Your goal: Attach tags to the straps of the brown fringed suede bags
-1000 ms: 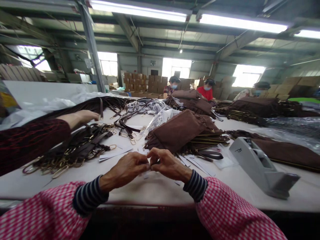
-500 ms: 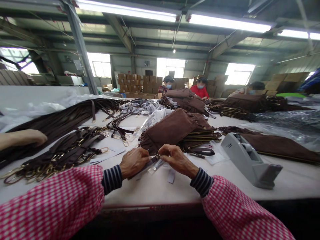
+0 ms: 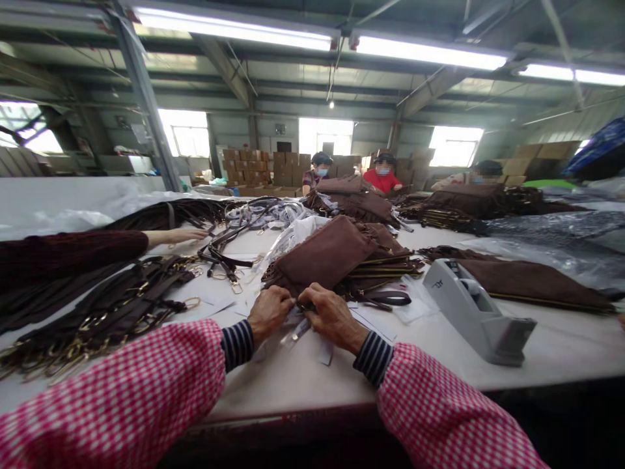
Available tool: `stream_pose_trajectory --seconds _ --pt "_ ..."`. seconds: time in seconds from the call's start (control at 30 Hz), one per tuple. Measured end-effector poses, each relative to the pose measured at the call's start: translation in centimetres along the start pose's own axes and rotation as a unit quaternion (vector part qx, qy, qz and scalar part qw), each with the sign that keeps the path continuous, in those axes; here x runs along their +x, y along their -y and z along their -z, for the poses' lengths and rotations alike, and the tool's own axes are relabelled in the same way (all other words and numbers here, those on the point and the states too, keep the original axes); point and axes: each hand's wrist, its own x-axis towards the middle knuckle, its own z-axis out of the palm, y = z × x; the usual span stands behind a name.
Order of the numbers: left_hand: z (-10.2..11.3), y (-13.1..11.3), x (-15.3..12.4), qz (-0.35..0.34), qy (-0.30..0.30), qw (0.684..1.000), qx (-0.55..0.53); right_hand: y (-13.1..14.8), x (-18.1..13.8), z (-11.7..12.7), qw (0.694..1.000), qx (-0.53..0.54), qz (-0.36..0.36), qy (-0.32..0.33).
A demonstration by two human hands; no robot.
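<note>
Near the table's front edge, my left hand (image 3: 269, 315) and my right hand (image 3: 336, 319) are close together, fingers pinched. Between them is a short dark brown strap (image 3: 296, 311), mostly covered by the fingers; both hands grip it. A clear plastic piece (image 3: 299, 331) sticks out below my right fingers. Just beyond the hands lies a stack of brown fabric bags (image 3: 317, 257) with gold zippers. A brown wrist loop (image 3: 388, 298) extends from the stack to the right. White paper slips (image 3: 326, 354) lie by my right hand.
A grey tape dispenser (image 3: 476, 319) stands at right, beside another brown bag (image 3: 532, 283). Dark straps with gold clasps (image 3: 117, 306) are heaped at left. A co-worker's arm (image 3: 166, 238) reaches over the straps. Several people sit across the table behind more bags (image 3: 359, 198).
My hands have drawn closer together, and the strap between them is more hidden. The co-worker's arm at left has reached farther over the table. The view has shifted slightly to the right.
</note>
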Motion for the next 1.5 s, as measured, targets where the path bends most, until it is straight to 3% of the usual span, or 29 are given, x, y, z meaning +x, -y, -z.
stream_pose_trajectory --seconds 0.17,0.3,0.47,0.57,0.7,0.83,0.93,1.13,1.33,1.5 --pt "1.6 -0.5 -0.9 0.021 0.011 0.994 -0.111 0.4 0.1 0.0 0.997 -0.08 -0.013 -0.009" --pt "2.2 -0.9 -1.3 0.043 0.042 0.984 -0.167 0.0 0.2 -0.8 0.996 -0.081 -0.027 -0.028" --pt "2.4 -1.0 -1.8 0.11 0.091 0.965 -0.219 -0.4 -0.3 -2.0 0.99 -0.123 -0.01 -0.061" --pt "2.1 -1.0 -1.8 0.155 0.092 0.955 -0.237 -0.3 -0.5 -2.6 0.981 -0.182 0.03 -0.063" --pt "1.0 -1.5 -1.2 0.167 0.086 0.955 -0.23 -0.2 -0.5 -3.0 0.973 -0.202 0.083 -0.075" --pt "0.6 -2.3 -0.7 0.152 0.088 0.964 -0.199 -0.2 -0.7 -3.0 0.977 -0.184 0.062 -0.088" --pt "1.8 -2.7 -1.0 0.142 0.137 0.964 -0.18 -0.3 -0.9 -2.9 0.979 -0.183 0.046 -0.078" --pt "5.3 -1.5 -1.7 0.143 0.305 0.933 -0.124 -0.5 -1.0 -2.7 0.979 -0.185 0.042 -0.071" --pt "5.6 -0.4 -1.2 0.148 0.309 0.921 -0.188 -0.4 -0.9 -2.8 0.98 -0.18 0.043 -0.071" --pt "6.0 0.7 -1.1 0.14 0.359 0.903 -0.192 -0.4 -0.9 -2.9 0.98 -0.18 0.04 -0.08"
